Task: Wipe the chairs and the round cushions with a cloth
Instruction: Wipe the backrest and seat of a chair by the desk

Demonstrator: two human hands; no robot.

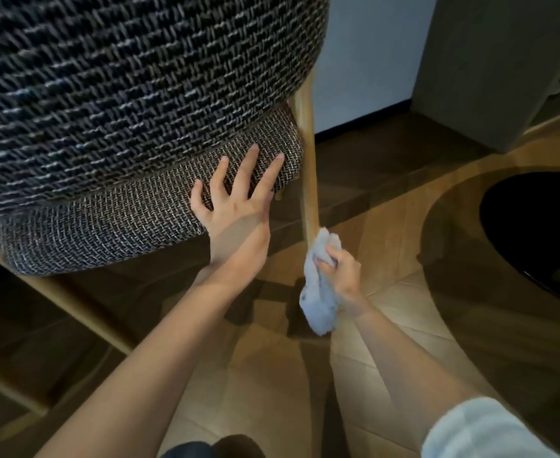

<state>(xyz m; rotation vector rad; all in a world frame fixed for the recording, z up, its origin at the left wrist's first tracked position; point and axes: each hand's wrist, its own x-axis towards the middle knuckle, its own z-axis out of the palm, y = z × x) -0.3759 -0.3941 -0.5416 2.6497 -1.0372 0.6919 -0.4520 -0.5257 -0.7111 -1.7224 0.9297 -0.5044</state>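
A chair fills the upper left: a dark woven backrest [123, 87] above a round brown tweed seat cushion [133, 219], on pale wooden legs. My left hand [239, 200] lies flat with spread fingers against the right edge of the cushion. My right hand [341, 272] grips a crumpled white cloth [321, 292] and presses it against the chair's right wooden leg [308, 166], low on the leg. The cloth's loose end hangs below my hand.
A round glass table [476, 259] with a dark base [536, 233] beneath it stands close on the right. A second chair leg [57, 302] slants at the lower left. Wooden floor [258, 375] lies below; a white wall and grey cabinet [490, 61] stand behind.
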